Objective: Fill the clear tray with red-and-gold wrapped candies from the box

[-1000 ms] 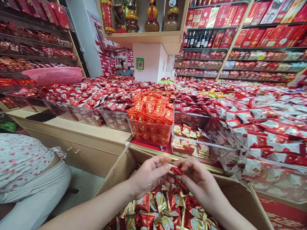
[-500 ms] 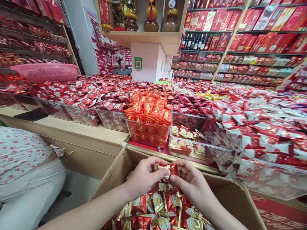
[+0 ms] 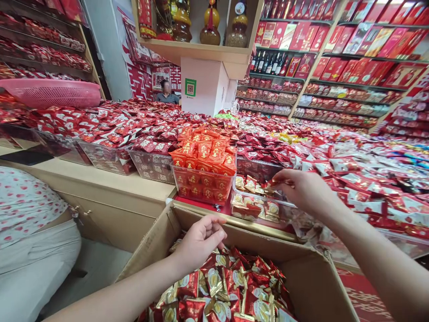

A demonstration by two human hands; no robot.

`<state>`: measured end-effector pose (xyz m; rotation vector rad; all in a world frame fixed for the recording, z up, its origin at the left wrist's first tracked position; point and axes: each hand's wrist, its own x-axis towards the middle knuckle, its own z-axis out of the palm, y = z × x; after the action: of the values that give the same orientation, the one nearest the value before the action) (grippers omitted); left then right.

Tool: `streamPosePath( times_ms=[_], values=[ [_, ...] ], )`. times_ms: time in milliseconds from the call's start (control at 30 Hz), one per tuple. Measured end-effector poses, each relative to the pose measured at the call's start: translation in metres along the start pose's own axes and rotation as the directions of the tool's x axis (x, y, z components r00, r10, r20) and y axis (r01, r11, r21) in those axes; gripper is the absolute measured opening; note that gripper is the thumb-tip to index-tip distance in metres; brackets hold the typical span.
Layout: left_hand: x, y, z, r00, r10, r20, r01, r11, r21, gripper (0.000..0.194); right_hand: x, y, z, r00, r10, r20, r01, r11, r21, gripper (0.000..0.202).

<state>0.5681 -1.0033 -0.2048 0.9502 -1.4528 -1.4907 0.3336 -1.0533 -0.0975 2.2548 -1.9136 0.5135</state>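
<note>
My right hand (image 3: 301, 190) reaches over a clear plastic bin (image 3: 284, 210) that is partly filled with red and gold wrapped candies (image 3: 251, 184). Its fingers pinch a red wrapped candy (image 3: 270, 184) just above them. My left hand (image 3: 206, 235) hangs over the open cardboard box (image 3: 315, 277), fingers loosely curled and apart, holding nothing. Below it, red and gold candies (image 3: 231, 286) fill the lower part of the box.
A bin of orange-red packets (image 3: 204, 181) stands left of the candy bin. More heaped bins (image 3: 107, 156) line the counter (image 3: 134, 185). A person in white trousers (image 3: 40, 259) is at the left. A pink basket (image 3: 53, 93) lies at the back left.
My right hand has left my left hand and moved up and right to the clear bin with a candy. My left hand has let go and its fingers have loosened. The view has shifted slightly.
</note>
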Motion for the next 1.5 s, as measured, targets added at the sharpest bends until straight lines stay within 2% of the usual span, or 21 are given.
streamPosePath(
  times_ms=[67,133,267,367,467,567,633,667,867,1033,1100,1267,1400,1500],
  values=[
    [0.001,-0.003,0.0,1.0,-0.013,0.012,0.013,1.0,0.011,0.021,0.02,0.01,0.009,0.961,0.027,0.277,0.003,0.994,-0.108,0.018],
    [0.001,-0.006,0.0,1.0,-0.016,0.016,0.016,0.999,0.034,0.021,0.034,0.015,0.021,0.891,0.033,0.452,0.047,0.985,-0.164,0.017],
    [0.002,-0.01,0.0,0.999,-0.042,0.016,0.04,0.996,0.077,0.02,0.05,0.018,0.04,0.78,0.055,0.624,0.057,0.986,-0.159,0.012],
    [0.002,-0.012,0.0,0.998,-0.061,0.023,0.059,0.994,0.087,0.02,0.055,0.021,0.053,0.616,0.062,0.786,-0.054,0.998,-0.036,0.012],
    [0.002,-0.013,-0.001,0.997,-0.07,0.021,0.068,0.993,0.093,0.021,0.055,0.023,0.065,0.489,0.071,0.869,-0.221,0.974,0.045,0.019],
    [0.002,-0.014,0.0,0.997,-0.081,0.012,0.079,0.991,0.108,0.022,0.052,0.023,0.071,0.413,0.064,0.908,-0.353,0.931,0.095,0.024],
    [0.002,-0.014,-0.001,0.996,-0.087,0.008,0.085,0.989,0.124,0.022,0.05,0.022,0.069,0.358,0.049,0.933,-0.421,0.9,0.114,0.025],
    [0.002,-0.014,-0.001,0.996,-0.089,0.009,0.087,0.988,0.13,0.023,0.049,0.022,0.066,0.345,0.044,0.938,-0.435,0.892,0.118,0.024],
    [0.003,-0.02,0.0,0.994,-0.105,0.041,0.096,0.979,0.181,0.022,0.048,0.024,0.057,0.352,0.031,0.935,-0.559,0.809,0.183,0.02],
    [0.001,-0.026,0.001,0.989,-0.13,0.071,0.097,0.931,0.351,0.023,0.047,0.022,0.06,0.382,0.043,0.923,-0.591,0.779,0.209,0.006],
    [0.0,-0.027,0.001,0.989,-0.119,0.089,0.067,0.891,0.448,0.023,0.046,0.021,0.062,0.409,0.058,0.911,-0.567,0.798,0.204,0.002],
    [-0.003,-0.031,-0.001,0.984,-0.088,0.153,-0.019,0.809,0.587,0.024,0.045,0.024,0.07,0.474,0.158,0.866,-0.518,0.846,0.129,0.009],
    [-0.002,-0.035,-0.005,0.97,-0.102,0.222,-0.084,0.715,0.695,0.024,0.044,0.027,0.074,0.462,0.178,0.869,-0.553,0.824,0.126,0.01],
    [-0.003,-0.037,-0.01,0.94,-0.157,0.303,-0.169,0.558,0.813,0.025,0.044,0.028,0.074,0.442,0.175,0.88,-0.569,0.813,0.124,0.01]
  ],
)
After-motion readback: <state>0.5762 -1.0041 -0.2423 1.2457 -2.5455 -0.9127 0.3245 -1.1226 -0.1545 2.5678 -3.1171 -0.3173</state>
